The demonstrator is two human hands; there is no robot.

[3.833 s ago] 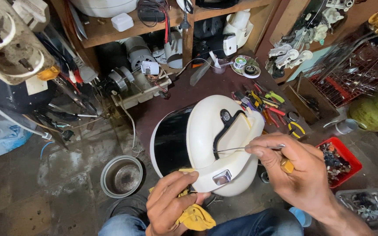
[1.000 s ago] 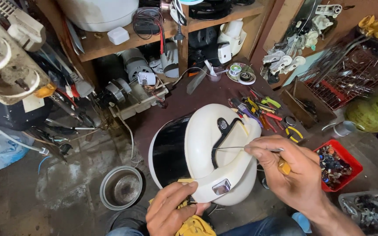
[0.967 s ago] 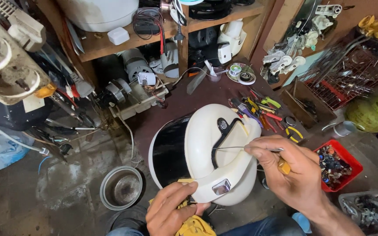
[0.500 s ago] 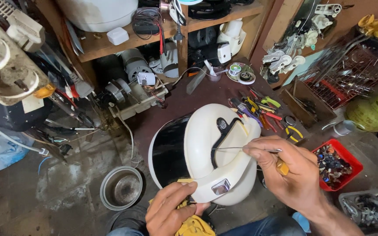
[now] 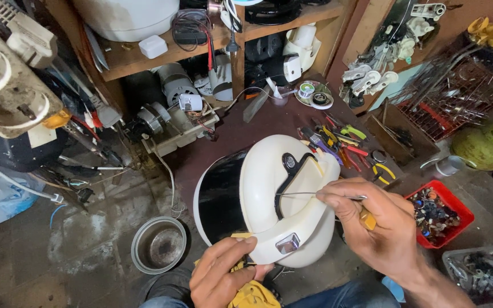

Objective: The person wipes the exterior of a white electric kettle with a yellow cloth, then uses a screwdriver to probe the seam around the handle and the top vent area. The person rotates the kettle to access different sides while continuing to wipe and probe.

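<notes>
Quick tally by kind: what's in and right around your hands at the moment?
White appliance housing: 1
Yellow-handled screwdriver: 1
Yellow cloth: 1
Metal bowl: 1
Red parts tray: 1
Hands, left hand and right hand: 2
Total: 7

The right hand [image 5: 386,228] is covering most of the screwdriver [image 5: 306,194], leaving only the thin shaft and a bit of yellow handle showing; its tip is too fine to make out against the white appliance [image 5: 275,199]. Below the appliance, the left hand [image 5: 221,274] is hiding part of a yellow cloth [image 5: 255,296], which the bottom edge is cutting off. Right of the appliance, the small parts filling the red tray [image 5: 452,206] are blurring together.
</notes>
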